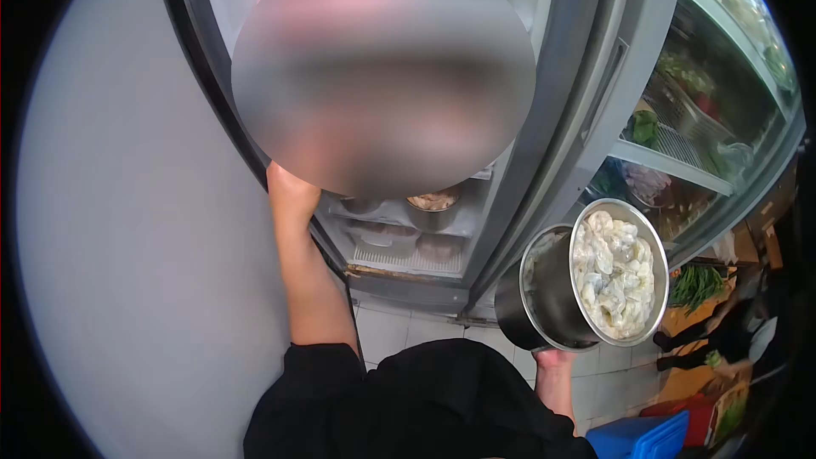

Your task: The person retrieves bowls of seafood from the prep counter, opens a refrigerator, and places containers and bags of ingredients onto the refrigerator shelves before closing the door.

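My left hand (293,191) reaches into the fridge at its left side. A blurred oval hides the fingers, so what they touch does not show. On the right, my right hand (554,359) is under two metal pots and holds them up, its fingers mostly hidden by the metal. The upper metal pot (557,289) is full of pale, glossy food pieces (616,276), whose kind I cannot make out. Behind and below it is the second metal pot (514,306), mostly covered by the first.
The fridge's lower shelf (387,255) carries containers, and a metal bowl (433,214) of food sits above. A grey door (119,204) fills the left. At right are a glass-fronted cooler (680,127) with vegetables, a blue bin (637,437) and another person (739,340).
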`<state>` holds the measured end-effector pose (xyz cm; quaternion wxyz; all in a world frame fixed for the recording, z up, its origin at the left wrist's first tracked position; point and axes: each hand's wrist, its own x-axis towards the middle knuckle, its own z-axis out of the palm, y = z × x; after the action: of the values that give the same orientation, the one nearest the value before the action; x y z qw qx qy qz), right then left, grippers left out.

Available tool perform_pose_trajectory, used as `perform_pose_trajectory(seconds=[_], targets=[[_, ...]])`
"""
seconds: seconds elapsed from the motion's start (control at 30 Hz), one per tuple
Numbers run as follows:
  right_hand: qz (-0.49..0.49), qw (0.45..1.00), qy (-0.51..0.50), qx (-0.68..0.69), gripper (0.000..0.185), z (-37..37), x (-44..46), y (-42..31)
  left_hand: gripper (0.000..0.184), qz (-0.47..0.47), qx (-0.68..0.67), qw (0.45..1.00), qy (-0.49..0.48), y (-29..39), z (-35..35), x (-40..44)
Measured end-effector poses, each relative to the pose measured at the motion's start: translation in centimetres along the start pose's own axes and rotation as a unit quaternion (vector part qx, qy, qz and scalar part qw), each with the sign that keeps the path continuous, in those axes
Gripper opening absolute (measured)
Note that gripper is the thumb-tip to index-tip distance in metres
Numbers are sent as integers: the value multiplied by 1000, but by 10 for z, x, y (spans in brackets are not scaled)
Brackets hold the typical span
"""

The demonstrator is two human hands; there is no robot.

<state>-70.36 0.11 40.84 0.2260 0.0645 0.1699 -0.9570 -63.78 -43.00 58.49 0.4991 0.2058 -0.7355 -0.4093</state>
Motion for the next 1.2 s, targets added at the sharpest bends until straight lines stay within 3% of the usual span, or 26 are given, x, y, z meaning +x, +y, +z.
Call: perform_pose_trajectory(seconds=[0.07,0.13,0.3,0.37,0.5,0.6,0.63,0.7,0.77,0.83,0.9,0.93,0.97,1.03,1.07,1.13,1.2], targets=[[-6,1000,15,-3,54,-19,4,-2,48,24,128,990,51,-14,14,27],[-3,999,42,-15,53,-27,8,-6,49,10,117,991,56,-23,28,54],[8,1000,-1,1,52,-17,6,-7,56,107,222,964,98,-69,77,126],[15,1000,0,-2,52,-14,5,-9,60,84,236,966,61,-77,86,140],[33,999,-6,-6,52,-5,10,-8,74,35,242,969,-22,-79,83,154],[50,998,-30,-6,52,6,13,-5,82,13,272,962,-24,-70,78,146],[55,998,-38,-6,52,10,14,-3,82,14,272,962,-20,-66,76,138],[67,996,-56,-7,53,16,14,0,87,73,341,934,77,-60,72,115],[80,994,-71,-7,53,22,11,0,82,95,330,932,113,-45,59,79],[93,992,-86,-1,53,35,10,2,74,60,85,992,77,10,39,17],[100,990,-102,-3,53,43,8,-2,71,116,-90,987,-61,40,32,-66],[96,989,-115,-20,53,45,8,-2,80,106,-133,973,-158,68,24,-111],[43,982,-129,-131,64,37,12,-2,101,150,-101,948,-262,78,20,-142],[106,984,-131,-52,65,70,6,8,127,208,-98,914,-335,105,23,-188],[123,980,-154,-39,66,90,1,12,127,217,-99,912,-334,111,31,-193],[140,966,-214,-28,67,120,1,18,144,186,-206,937,-212,117,44,-191],[117,961,-239,-69,67,161,11,26,147,193,-209,940,-188,121,46,-160]])
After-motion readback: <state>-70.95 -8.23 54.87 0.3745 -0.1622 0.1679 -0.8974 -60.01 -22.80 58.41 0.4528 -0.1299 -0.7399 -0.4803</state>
